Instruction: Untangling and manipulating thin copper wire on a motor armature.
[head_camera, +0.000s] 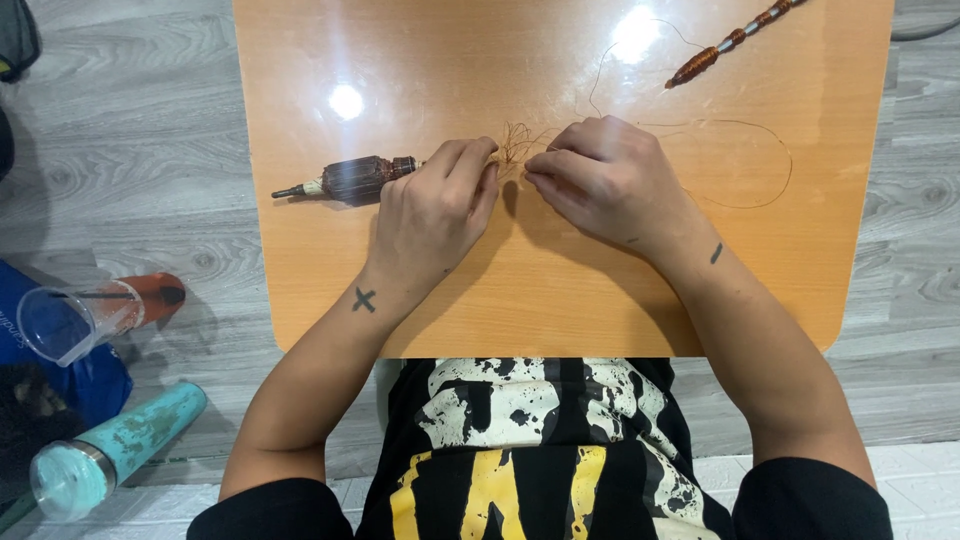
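Observation:
A dark motor armature (350, 179) with copper windings lies on its side on the orange table (560, 300). My left hand (432, 215) grips its right end. A tuft of thin copper wire (515, 145) sticks out between my hands. My right hand (610, 180) pinches those strands right beside the left fingers. One long strand of loose copper wire (770, 180) loops over the table to the right of my right hand.
A second long armature (735, 40) lies at the table's far right corner. On the grey floor to the left are a clear plastic cup (65, 322), an orange object (155, 295), a teal flask (115, 450) and a blue bag (95, 385).

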